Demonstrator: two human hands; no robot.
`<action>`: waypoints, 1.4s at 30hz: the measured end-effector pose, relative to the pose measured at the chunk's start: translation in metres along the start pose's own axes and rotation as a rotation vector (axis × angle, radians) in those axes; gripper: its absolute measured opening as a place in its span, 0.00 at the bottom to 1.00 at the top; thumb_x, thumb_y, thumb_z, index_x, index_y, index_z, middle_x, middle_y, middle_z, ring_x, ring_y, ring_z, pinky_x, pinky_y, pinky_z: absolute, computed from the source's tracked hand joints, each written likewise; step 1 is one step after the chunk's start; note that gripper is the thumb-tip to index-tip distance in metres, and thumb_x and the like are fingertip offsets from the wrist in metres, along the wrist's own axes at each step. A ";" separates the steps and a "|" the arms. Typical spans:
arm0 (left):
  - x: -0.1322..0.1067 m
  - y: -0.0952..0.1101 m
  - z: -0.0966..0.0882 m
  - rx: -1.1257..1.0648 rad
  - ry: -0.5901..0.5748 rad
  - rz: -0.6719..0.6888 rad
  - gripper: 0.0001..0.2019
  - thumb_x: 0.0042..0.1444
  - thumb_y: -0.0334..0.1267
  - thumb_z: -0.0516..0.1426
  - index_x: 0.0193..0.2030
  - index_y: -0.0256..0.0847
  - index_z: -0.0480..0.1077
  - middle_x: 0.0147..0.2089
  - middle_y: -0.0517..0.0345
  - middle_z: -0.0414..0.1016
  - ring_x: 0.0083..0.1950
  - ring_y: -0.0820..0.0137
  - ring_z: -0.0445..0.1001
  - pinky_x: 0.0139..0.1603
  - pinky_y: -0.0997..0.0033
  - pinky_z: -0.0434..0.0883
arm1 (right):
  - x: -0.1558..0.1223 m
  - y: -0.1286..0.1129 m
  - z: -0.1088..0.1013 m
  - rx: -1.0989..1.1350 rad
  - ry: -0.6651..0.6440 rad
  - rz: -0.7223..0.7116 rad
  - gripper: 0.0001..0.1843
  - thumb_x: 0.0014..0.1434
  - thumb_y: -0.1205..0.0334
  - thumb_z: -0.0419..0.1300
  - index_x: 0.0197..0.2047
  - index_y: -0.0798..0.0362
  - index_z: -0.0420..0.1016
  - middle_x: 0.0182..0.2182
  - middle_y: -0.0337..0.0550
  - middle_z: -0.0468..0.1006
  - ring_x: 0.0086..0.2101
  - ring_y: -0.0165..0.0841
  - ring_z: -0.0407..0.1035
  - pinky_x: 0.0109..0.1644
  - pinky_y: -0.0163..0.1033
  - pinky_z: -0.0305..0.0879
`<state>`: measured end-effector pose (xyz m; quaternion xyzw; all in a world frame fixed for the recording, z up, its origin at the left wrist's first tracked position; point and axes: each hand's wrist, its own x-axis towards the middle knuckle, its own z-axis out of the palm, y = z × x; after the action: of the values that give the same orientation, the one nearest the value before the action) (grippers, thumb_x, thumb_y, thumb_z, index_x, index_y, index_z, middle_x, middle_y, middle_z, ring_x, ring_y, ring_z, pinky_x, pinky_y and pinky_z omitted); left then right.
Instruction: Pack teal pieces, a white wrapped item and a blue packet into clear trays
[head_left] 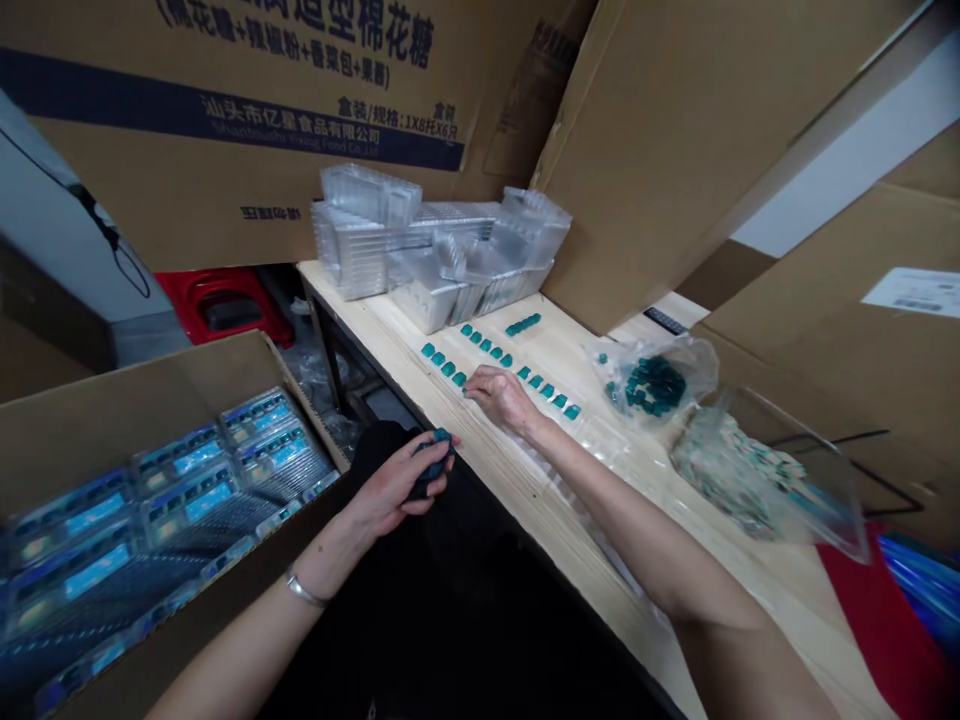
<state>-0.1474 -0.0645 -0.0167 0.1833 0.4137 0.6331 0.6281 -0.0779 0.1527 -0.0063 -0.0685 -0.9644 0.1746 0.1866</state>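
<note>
Teal pieces (pixel 459 378) lie in tidy rows on a pale wooden table (pixel 517 510), and a bunch sits in the left hand (pixel 401 490), its fingers curled closed around them. They look small, light and stiff, probably slippery, best pinched by their edges. The right hand (pixel 501 397) rests open, fingertips just beside a row. Nearby, a clear plastic bag (pixel 652 385) holds more; clear plastic trays (pixel 442 255) stand stacked beyond.

left hand (pixel 397 487): curled, fingers closed | right hand (pixel 501 397): flat, arm outstretched
</note>
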 end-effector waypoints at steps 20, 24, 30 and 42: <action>0.019 0.003 0.031 0.135 -0.058 0.128 0.19 0.47 0.52 0.59 0.40 0.40 0.65 0.31 0.61 0.62 0.20 0.83 0.59 0.12 0.86 0.41 | -0.061 -0.071 -0.044 0.647 0.069 0.496 0.13 0.52 0.56 0.60 0.37 0.54 0.77 0.32 0.42 0.78 0.32 0.30 0.71 0.38 0.36 0.67; 0.023 0.000 0.038 0.226 -0.003 0.191 0.19 0.48 0.52 0.58 0.40 0.41 0.65 0.30 0.63 0.60 0.19 0.82 0.60 0.12 0.86 0.43 | -0.066 -0.072 -0.044 0.601 0.112 0.457 0.13 0.52 0.56 0.60 0.38 0.53 0.77 0.36 0.43 0.77 0.34 0.30 0.71 0.39 0.36 0.67; 0.031 -0.007 0.043 0.505 0.097 0.315 0.17 0.52 0.52 0.54 0.42 0.42 0.65 0.29 0.63 0.63 0.18 0.81 0.62 0.12 0.84 0.53 | -0.069 -0.077 -0.042 0.382 0.274 0.302 0.08 0.52 0.61 0.60 0.35 0.53 0.78 0.33 0.45 0.75 0.32 0.31 0.70 0.36 0.36 0.68; 0.042 -0.009 0.041 0.615 0.117 0.351 0.18 0.54 0.51 0.52 0.43 0.41 0.68 0.24 0.64 0.62 0.17 0.79 0.61 0.12 0.82 0.56 | -0.075 -0.076 -0.034 0.191 0.286 0.196 0.09 0.54 0.65 0.56 0.37 0.51 0.76 0.28 0.43 0.72 0.29 0.32 0.68 0.35 0.38 0.67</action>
<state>-0.1167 -0.0137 -0.0112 0.3955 0.5821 0.5869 0.4004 -0.0011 0.0782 0.0261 -0.1683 -0.8957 0.2713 0.3096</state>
